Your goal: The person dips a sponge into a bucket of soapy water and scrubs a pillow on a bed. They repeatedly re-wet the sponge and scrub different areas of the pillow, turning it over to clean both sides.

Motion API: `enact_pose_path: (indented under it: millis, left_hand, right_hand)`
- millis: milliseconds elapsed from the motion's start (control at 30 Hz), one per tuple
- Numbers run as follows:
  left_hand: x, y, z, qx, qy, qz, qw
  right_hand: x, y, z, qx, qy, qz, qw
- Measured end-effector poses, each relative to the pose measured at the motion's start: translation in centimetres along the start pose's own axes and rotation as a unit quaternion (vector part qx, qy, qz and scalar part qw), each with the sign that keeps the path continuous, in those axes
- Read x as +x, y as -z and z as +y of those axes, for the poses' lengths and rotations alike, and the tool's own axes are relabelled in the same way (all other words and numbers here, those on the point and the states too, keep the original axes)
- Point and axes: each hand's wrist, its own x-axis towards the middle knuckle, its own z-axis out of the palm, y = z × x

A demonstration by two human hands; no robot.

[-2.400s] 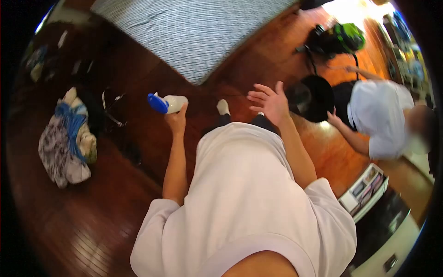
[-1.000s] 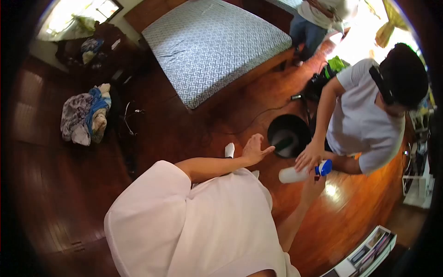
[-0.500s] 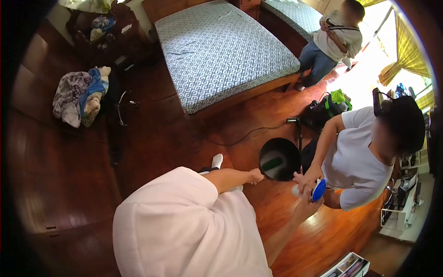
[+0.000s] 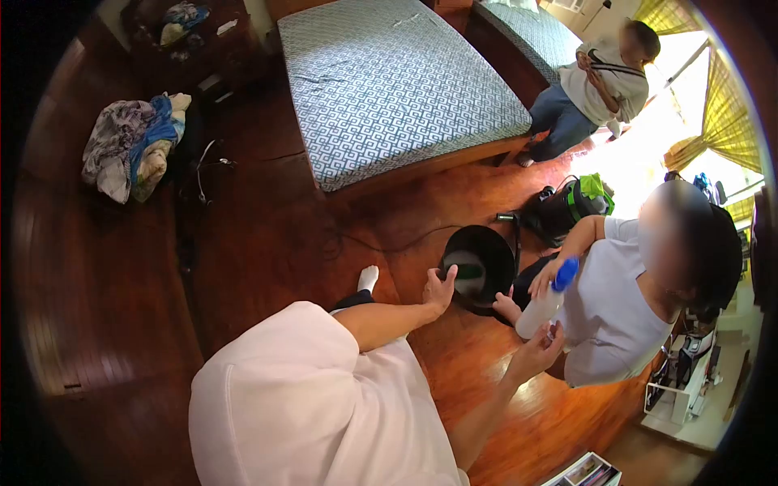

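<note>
The right hand is open, with its fingers apart. The bottle is right next to those fingers, with its bottom end close to their tips. I can't tell if they touch. The bottle leans, and its blue lid is at the end away from the right hand. A helper has one hand on the bottle, near the lid. The left hand is clamped on the edge of the black bucket, with its thumb over the rim. The helper's other hand is at the bucket's edge too.
</note>
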Motion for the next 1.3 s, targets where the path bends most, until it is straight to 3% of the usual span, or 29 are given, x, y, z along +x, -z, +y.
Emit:
enact_pose_path:
  millis: [33, 100, 133, 233, 267, 333, 433, 567, 767, 867, 900, 967, 1000, 1067, 1200, 1300]
  left_hand:
    - [1.2, 0.2, 0.4, -0.004, -0.001, 0.004, 1.0]
    - [3.8, 1.0, 0.9, 0.037, 0.193, -0.263, 0.945]
    - [5.2, 1.1, 0.5, 0.011, 0.245, -0.314, 0.917]
    - [6.9, 0.7, -0.3, -0.059, 0.255, -0.301, 0.917]
    - [6.8, 0.7, 0.1, -0.071, 0.253, -0.258, 0.93]
    - [7.1, 0.8, -0.2, -0.08, 0.253, -0.248, 0.932]
    - [7.7, 3.7, 1.3, -0.091, 0.255, -0.241, 0.932]
    - [9.1, 7.9, 2.6, -0.112, 0.256, -0.268, 0.922]
    - [12.9, 14.2, 3.4, -0.042, 0.191, -0.207, 0.959]
    - [13.9, 19.7, 6.6, -0.034, 0.192, -0.185, 0.963]
    - [15.2, 20.6, 5.6, -0.03, 0.191, -0.187, 0.963]
    - [18.2, 22.2, 2.8, -0.002, 0.183, -0.11, 0.977]
    - [18.5, 23.7, 3.0, 0.003, 0.183, -0.116, 0.976]
    - [18.5, 27.5, 4.2, -0.054, 0.196, -0.007, 0.979]
    - [20.7, 33.2, 1.8, -0.095, 0.224, -0.034, 0.969]
    - [20.9, 36.6, 1.4, -0.151, 0.213, 0.045, 0.964]
  right_hand:
    - [-0.3, -0.5, 0.0, 0.003, 0.004, -0.002, 1.0]
    - [-1.4, -1.4, 0.9, 0.074, -0.044, 0.011, 0.996]
    - [-2.0, -1.9, 1.7, 0.063, -0.01, -0.001, 0.998]
    - [-4.4, -3.2, 2.7, 0.128, -0.049, -0.089, 0.987]
    - [-5.3, -3.2, 2.6, 0.126, -0.044, -0.09, 0.987]
    - [-6.7, -3.2, 1.9, 0.02, -0.055, -0.265, 0.962]
    - [-8.3, -4.3, 2.0, -0.028, 0.003, -0.342, 0.939]
    - [-8.9, -7.3, 2.9, -0.043, 0.031, -0.389, 0.92]
    - [-6.6, -12.3, -2.8, -0.151, 0.121, -0.436, 0.879]
    - [-5.9, -15.8, -3.6, 0.026, -0.094, -0.512, 0.853]
    - [-5.8, -16.7, -5.2, 0.028, -0.098, -0.51, 0.854]
    - [-5.2, -18.4, -8.7, 0.024, -0.012, -0.539, 0.842]
    - [-5.2, -19.8, -7.6, -0.01, 0.076, -0.523, 0.849]
    - [-4.7, -20.9, -10.6, -0.07, 0.082, -0.527, 0.843]
    - [-3.5, -25.1, -14.4, -0.152, 0.122, -0.544, 0.816]
    - [-3.3, -29.1, -17.0, -0.15, 0.157, -0.56, 0.799]
